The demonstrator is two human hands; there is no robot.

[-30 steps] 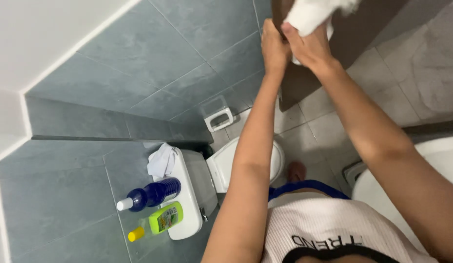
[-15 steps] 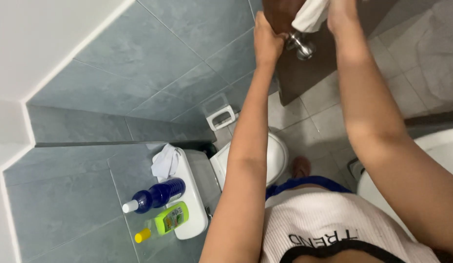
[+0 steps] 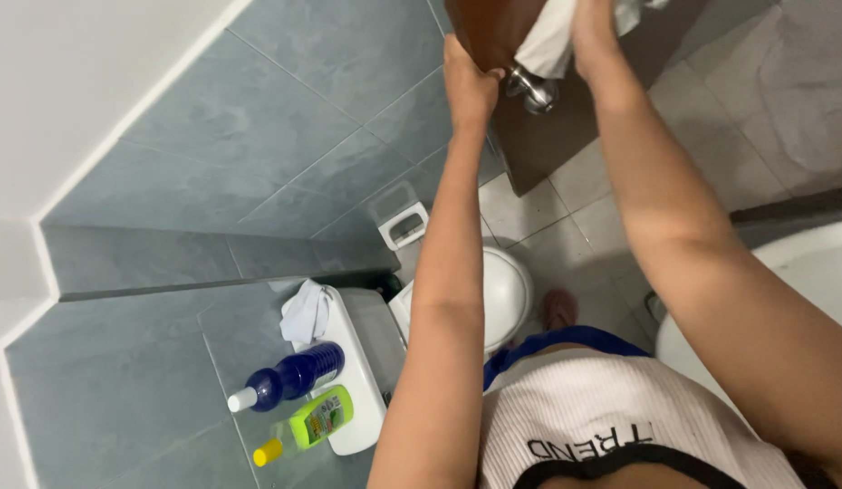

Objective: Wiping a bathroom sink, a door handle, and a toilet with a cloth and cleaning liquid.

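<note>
Mid door-wipe, I'd say: left hand [image 3: 471, 81] grips the brown door's [image 3: 548, 136] edge beside the metal knob [image 3: 532, 91], right hand [image 3: 595, 27] clutches a white cloth [image 3: 543, 45] just above it. Knob probably needs rubbing next.

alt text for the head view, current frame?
Seen from above, a person's left hand grips the edge of a brown door while the right hand presses a white cloth above its metal knob. Below, a toilet tank holds two cleaning bottles.
</note>
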